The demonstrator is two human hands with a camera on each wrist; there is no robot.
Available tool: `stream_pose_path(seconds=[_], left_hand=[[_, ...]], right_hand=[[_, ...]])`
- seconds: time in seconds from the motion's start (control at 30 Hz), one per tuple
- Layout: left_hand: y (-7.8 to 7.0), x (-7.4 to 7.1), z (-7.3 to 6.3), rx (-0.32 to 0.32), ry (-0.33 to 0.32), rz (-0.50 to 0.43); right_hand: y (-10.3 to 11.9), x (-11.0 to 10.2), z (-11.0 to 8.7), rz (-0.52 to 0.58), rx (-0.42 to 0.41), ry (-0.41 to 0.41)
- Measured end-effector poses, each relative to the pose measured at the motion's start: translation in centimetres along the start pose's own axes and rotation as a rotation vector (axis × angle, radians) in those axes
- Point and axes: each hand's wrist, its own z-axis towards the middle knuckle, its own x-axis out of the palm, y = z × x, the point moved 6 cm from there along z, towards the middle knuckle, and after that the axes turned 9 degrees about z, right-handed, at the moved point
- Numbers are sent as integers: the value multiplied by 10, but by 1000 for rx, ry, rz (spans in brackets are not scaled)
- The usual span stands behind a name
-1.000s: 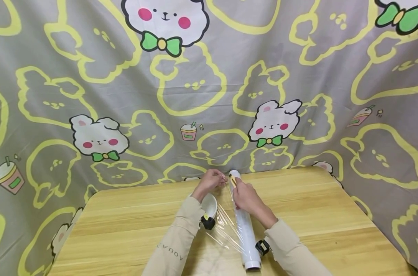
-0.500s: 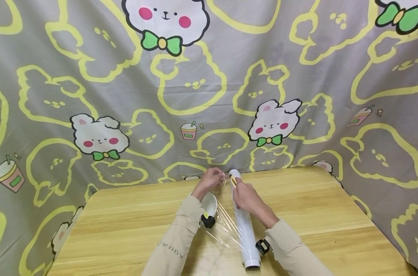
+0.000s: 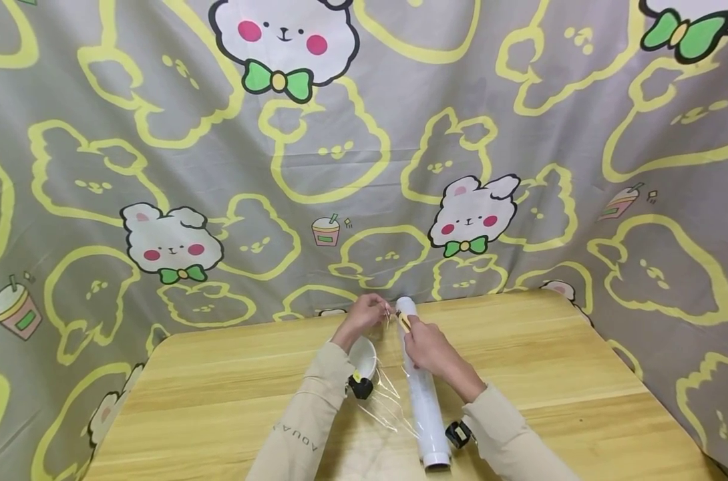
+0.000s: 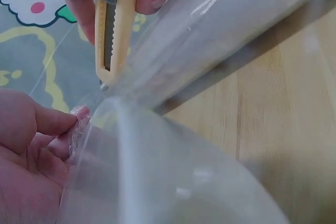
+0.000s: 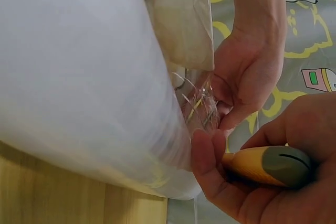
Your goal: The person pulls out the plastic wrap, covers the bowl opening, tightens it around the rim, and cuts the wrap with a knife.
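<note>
A long roll of clear plastic wrap [image 3: 427, 414] lies lengthwise on the table, with a loose sheet of film [image 4: 168, 166] drawn off its left side. At the far end, my left hand [image 3: 365, 317] pinches the bunched edge of that film between thumb and fingers. My right hand [image 3: 430, 344] grips a yellow-and-grey utility knife [image 4: 122, 30] over the roll. Its tip meets the film close to the left fingers in the left wrist view. Beside the left forearm stands a white bowl [image 3: 365, 357], partly hidden by the sleeve.
The wooden table [image 3: 232, 387] extends to both sides of the arms. A patterned grey curtain [image 3: 364, 167] hangs right behind its far edge and along both sides. Black wrist cameras sit on both cuffs, the right one [image 3: 458, 433] close beside the roll.
The knife has shifted slightly left, towards the left hand. The film between bowl and roll shows fewer tight creases and looks slacker. The left hand keeps its pinch; the head view has shifted a little.
</note>
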Motion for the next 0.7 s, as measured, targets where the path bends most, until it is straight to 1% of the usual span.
stream_pose_path(seconds=[0.1, 0.27, 0.33, 0.5, 0.7], left_hand=[[0, 0, 0, 16, 0, -20], [0, -1, -1, 17, -2, -35], [0, -1, -2, 14, -3, -32], [-1, -2, -1, 10, -19, 9], [-1, 0, -2, 4, -5, -10]], right_hand=[[2, 1, -3, 0, -12, 11], [6, 2, -8, -24, -37, 16], [7, 3, -10, -33, -33, 22], [7, 4, -14, -47, -18, 42], [8, 5, -21, -58, -19, 55]])
